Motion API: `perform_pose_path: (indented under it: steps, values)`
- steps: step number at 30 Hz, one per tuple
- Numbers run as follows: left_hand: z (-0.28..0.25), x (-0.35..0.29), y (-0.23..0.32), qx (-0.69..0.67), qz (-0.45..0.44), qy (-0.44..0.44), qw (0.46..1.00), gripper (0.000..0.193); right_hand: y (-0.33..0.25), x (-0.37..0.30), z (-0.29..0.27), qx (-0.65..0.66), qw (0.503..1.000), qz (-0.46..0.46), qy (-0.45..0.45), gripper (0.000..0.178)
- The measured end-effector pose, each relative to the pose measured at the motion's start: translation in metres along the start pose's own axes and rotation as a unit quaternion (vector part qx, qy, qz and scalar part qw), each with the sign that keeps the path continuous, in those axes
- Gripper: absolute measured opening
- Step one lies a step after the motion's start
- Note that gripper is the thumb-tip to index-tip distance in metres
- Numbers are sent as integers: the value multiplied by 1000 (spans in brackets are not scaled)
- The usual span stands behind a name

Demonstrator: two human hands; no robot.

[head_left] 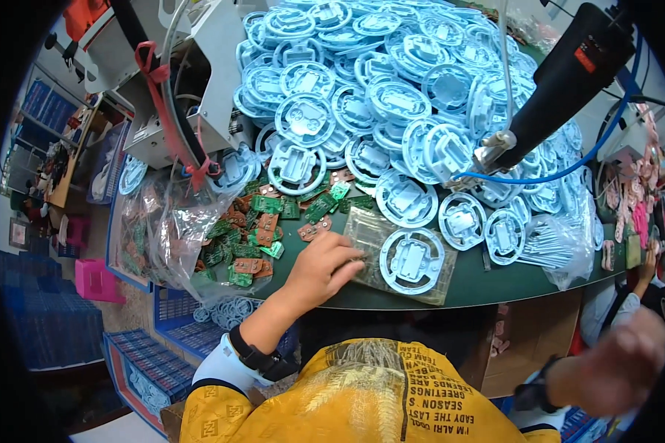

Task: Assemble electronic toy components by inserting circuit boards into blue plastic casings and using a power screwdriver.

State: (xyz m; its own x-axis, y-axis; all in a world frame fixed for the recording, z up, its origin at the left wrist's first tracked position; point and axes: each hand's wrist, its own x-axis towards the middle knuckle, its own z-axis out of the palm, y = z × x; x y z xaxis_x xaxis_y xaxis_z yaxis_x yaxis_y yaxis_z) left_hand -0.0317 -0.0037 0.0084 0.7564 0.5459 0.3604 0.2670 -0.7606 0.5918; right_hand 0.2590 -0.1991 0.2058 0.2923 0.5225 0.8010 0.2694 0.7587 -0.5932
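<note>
My left hand [324,269] is at the left edge of a worn, clear-covered mat [362,230], its fingers loosely bent and the thumb apart from them. Nothing shows in its grasp. A round light-blue plastic housing [411,261] lies on the mat to the right of that hand. Small green and brown circuit boards [262,235] are heaped just left of and beyond the hand. Off to the lower right, my right hand [609,362] is raised away from the table and smeared by motion, so its fingers cannot be made out.
A big pile of light-blue housings [377,96] covers the back of the green table [340,299]. A black powered screwdriver [569,81] with a blue hose hangs at the right. Blue sticks [550,247] lie in a plastic bag. A white machine [177,96] stands back left; a co-worker's hand [649,262] shows far right.
</note>
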Motion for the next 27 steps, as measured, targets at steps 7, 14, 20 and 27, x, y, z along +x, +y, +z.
perform_pose_path:
  steps: [7, 14, 20, 27]
  values:
    - [8, 3, 3, 50, -168, 116, 978, 23, 110, -79, 42, -280, 911, 192, -234, 30]
    - [17, -5, -1, 23, -98, 73, 992, 25, 130, -118, 56, -369, 815, 113, -433, 44]
    - [18, 2, -3, 44, -77, 68, 994, 20, 142, -136, 40, -392, 806, 39, -442, 31]
    - [10, 14, 18, 3, -13, 62, 998, 20, 144, -140, 34, -353, 839, 8, -414, 34]
